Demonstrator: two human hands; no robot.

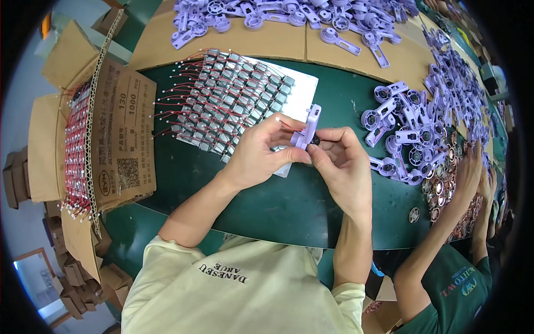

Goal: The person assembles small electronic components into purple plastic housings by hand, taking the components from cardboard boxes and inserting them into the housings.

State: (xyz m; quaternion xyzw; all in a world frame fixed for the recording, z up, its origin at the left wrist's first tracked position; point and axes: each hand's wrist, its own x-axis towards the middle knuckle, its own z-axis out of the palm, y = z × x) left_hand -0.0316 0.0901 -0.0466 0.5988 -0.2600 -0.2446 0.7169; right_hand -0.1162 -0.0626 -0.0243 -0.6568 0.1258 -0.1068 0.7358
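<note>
Between both hands, above the table, is a light purple plastic handle-shaped housing (pixel 313 118), held upright. My left hand (pixel 260 147) is closed on its left side, thumb at the lower end, with a thin red wire beside the fingers. My right hand (pixel 346 164) is closed too, thumb and fingers pinching a small dark round part (pixel 315 139) at the housing's lower right. Whether a motor sits inside the housing is hidden by the fingers. Just beyond my left hand, rows of small metal motors (pixel 231 97) with red wires lie on a white board (pixel 303 84).
A cardboard box (pixel 125 128) with more wired motors (pixel 78 147) stands at the left. Purple housings (pixel 400 131) pile up at the right and along the far cardboard (pixel 278 42). Copper-coloured rings (pixel 439 192) lie near a co-worker's arms (pixel 445 217) at the right.
</note>
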